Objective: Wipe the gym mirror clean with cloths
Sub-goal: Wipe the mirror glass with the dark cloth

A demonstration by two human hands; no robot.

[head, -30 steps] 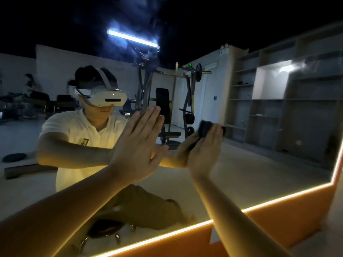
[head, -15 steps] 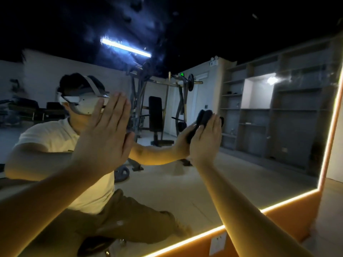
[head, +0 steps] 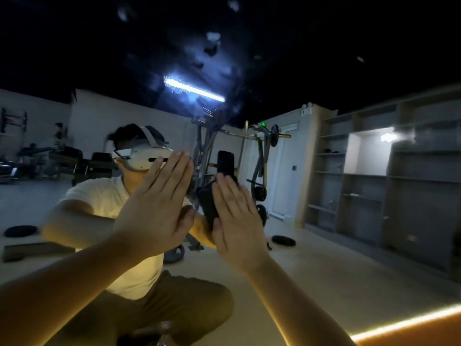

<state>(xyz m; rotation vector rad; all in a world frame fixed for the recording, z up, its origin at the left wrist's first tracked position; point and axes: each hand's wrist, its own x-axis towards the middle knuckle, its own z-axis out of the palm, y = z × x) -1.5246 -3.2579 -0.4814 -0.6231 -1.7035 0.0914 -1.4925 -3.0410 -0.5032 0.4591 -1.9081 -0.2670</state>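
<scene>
The large gym mirror [head: 324, 258] fills the view and reflects a seated person in a headset. My left hand [head: 159, 211] lies flat against the glass, fingers straight and together, holding nothing that I can see. My right hand [head: 237, 221] presses a dark cloth [head: 208, 203] onto the mirror with straight fingers; only the cloth's left part shows beside my palm. Smears and hazy blotches [head: 212, 43] mark the upper glass around the reflected ceiling light.
A glowing orange light strip [head: 404, 323] runs along the mirror's lower right edge. Reflected in the glass are a weight machine [head: 259, 156], open shelving [head: 361, 191] and weight plates on the floor.
My right hand with the cloth has slid left and down across the glass toward my left hand. The view has tilted upward, leaving only a short piece of the light strip in sight.
</scene>
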